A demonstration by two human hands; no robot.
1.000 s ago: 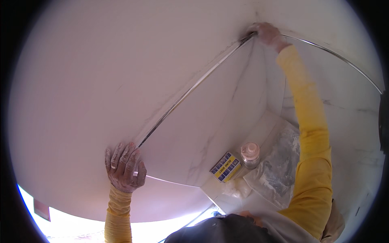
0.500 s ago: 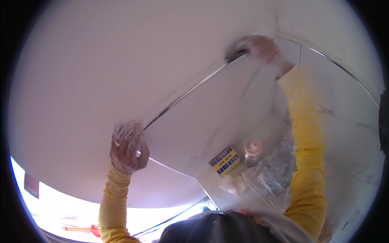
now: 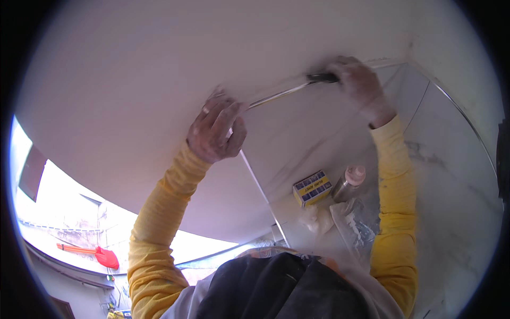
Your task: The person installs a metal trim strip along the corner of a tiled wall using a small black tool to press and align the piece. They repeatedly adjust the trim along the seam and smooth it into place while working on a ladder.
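Note:
My right hand (image 3: 364, 90), in a yellow sleeve, is closed round a flat black thing (image 3: 323, 78) and presses it against a shiny metal trim strip (image 3: 279, 96). The strip runs along the edge between a smooth pale surface (image 3: 159, 80) and grey marbled tiles. Farther left along the edge, my left hand (image 3: 217, 130) rests its spread fingertips on the pale surface by the strip. Its fingers are bent and apart, whitened with dust, and a ring shows on one. The exact kind of the black thing is hard to make out.
Below the strip stand a yellow and blue box (image 3: 312, 189) and a bottle with a pink cap (image 3: 353, 175). Crumpled clear plastic (image 3: 361, 226) lies beside them. Another metal trim (image 3: 465, 117) curves along the right. Bright outdoors, with a red-orange object (image 3: 106, 258), shows at lower left.
My left hand has slid up and right along the edge, closer to my right hand. The view has shifted, and the right hand still holds the black thing at the strip.

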